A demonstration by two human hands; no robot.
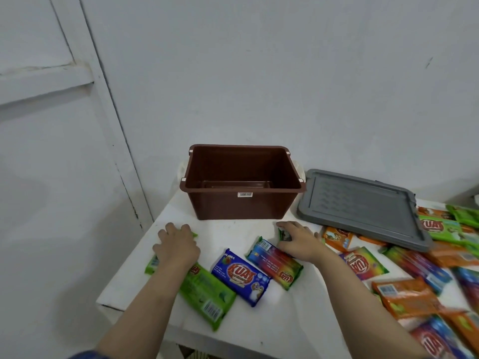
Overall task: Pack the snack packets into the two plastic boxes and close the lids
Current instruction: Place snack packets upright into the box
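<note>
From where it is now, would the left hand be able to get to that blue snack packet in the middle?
Probably yes. The blue snack packet lies uncovered on the white table, just right of the left hand, with nothing between them.

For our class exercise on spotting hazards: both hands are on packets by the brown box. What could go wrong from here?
1. The green packets by the left hand lie near the table edge and might slide off.
2. The grey lid rests on loose packets, so pulling those out could tip it.
</note>
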